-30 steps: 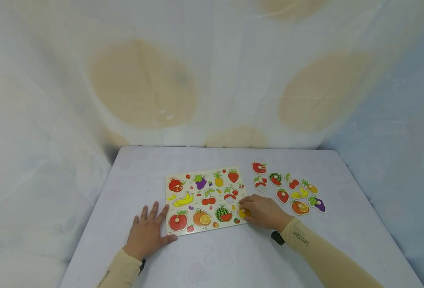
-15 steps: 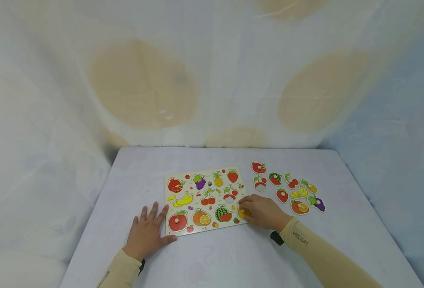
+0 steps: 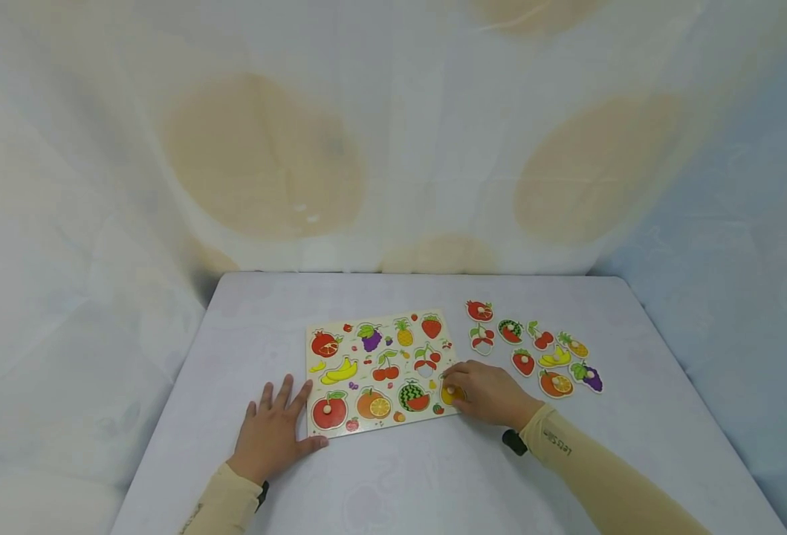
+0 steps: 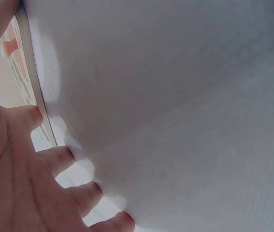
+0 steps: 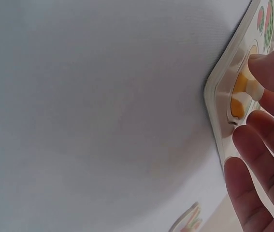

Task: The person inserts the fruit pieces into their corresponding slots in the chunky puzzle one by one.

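A fruit puzzle board [image 3: 386, 324] lies flat on the white table. My left hand [image 3: 269, 438] is spread flat at its left edge, thumb at the lower-left corner. The left wrist view shows the fingertips [image 4: 33, 116] along the board's side. My right hand [image 3: 493, 394] is over the lower-right corner; its thumb and forefinger pinch the pale knob [image 5: 254, 90] of a yellow-orange fruit piece [image 5: 238, 105] sitting in its slot. The other fingers extend loosely beside it, partly hiding the piece. An apple piece [image 3: 329, 411] with a knob sits in the lower-left slot.
Several loose knobbed fruit pieces lie right of the board, among them a pomegranate [image 3: 479, 311], a watermelon [image 3: 510, 332], a strawberry [image 3: 523, 362], an orange [image 3: 556, 384] and grapes [image 3: 592, 377]. A pale curtain [image 3: 433, 186] hangs behind the table.
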`<action>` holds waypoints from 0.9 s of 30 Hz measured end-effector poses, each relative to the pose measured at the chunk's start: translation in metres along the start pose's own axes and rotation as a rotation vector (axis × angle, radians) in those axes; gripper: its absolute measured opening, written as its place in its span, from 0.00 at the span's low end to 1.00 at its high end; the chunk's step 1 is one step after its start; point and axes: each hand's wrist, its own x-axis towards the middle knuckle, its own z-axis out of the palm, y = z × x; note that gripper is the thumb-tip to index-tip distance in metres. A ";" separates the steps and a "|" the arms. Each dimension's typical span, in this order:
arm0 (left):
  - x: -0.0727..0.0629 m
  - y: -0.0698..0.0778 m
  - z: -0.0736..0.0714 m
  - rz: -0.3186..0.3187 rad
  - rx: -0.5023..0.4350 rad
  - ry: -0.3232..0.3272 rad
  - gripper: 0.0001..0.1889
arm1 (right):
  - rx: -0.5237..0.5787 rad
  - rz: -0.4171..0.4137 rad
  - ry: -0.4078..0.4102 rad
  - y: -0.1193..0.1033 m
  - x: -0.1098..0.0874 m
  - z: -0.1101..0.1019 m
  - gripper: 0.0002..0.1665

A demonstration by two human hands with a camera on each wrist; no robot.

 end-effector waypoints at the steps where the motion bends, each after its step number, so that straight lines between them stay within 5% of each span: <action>1: 0.000 0.000 0.000 0.000 0.002 -0.001 0.56 | 0.004 0.002 0.002 0.001 0.000 0.000 0.20; 8: 0.000 0.000 0.000 0.005 0.002 0.000 0.56 | 0.088 0.101 -0.003 0.020 -0.011 -0.010 0.20; 17: 0.002 -0.002 0.004 0.006 0.010 0.008 0.56 | 0.108 0.271 0.012 0.075 -0.041 -0.021 0.22; 27: 0.002 -0.004 0.006 -0.001 0.013 -0.005 0.57 | 0.053 0.321 0.071 0.107 -0.062 -0.020 0.25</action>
